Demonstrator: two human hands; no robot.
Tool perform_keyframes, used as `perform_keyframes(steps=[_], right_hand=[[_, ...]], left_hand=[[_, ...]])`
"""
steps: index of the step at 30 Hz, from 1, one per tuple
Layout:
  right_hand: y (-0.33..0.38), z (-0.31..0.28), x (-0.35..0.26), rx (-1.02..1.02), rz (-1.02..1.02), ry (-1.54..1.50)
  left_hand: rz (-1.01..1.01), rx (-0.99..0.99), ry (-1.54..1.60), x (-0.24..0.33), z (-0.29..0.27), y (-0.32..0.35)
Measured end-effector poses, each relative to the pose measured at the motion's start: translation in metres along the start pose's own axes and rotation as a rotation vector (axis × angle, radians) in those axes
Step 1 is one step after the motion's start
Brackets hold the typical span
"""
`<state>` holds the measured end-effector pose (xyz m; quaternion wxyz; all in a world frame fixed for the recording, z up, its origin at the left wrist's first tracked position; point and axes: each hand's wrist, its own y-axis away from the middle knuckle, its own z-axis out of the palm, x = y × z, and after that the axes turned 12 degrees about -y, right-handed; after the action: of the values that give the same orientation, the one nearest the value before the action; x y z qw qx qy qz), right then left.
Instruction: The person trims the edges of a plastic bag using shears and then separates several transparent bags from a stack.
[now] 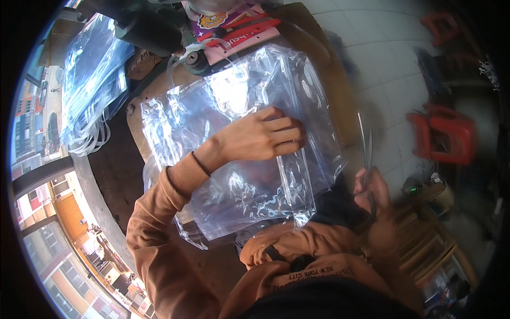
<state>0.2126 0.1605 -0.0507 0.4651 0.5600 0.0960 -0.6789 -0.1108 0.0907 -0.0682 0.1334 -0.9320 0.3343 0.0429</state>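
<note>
A large clear plastic bag (239, 196), shiny and creased, lies across the worktable and overhangs its near edge. My left hand (265, 135) rests on top of the bag with its fingers curled down on a folded strip of the plastic. The fingertips are partly hidden. Off to the right of the table, my right hand (374, 189) grips a pair of scissors (367, 143) by the handles. Their slim blades point up and away from me, slightly apart, and do not touch the bag.
Behind the bag are a dark machine (151, 34) and a pink-and-purple printed packet (241, 42). More clear plastic bags (98, 69) with white straps are stacked at far left. On the right stand a red plastic stool (446, 135) and a wooden rack (425, 239).
</note>
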Motion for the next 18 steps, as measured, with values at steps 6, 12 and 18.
perform_keyframes(steps=[6,12,18], right_hand=[[0.003,0.006,-0.002,-0.033,-0.008,0.133],[0.021,0.011,-0.001,-0.012,0.160,0.255],[0.030,0.011,0.009,0.117,0.132,0.446]], left_hand=[[-0.062,0.034,0.038,-0.004,-0.004,-0.021],[-0.178,0.167,0.231,-0.017,0.005,-0.042],[-0.130,0.230,0.210,-0.019,0.016,-0.044]])
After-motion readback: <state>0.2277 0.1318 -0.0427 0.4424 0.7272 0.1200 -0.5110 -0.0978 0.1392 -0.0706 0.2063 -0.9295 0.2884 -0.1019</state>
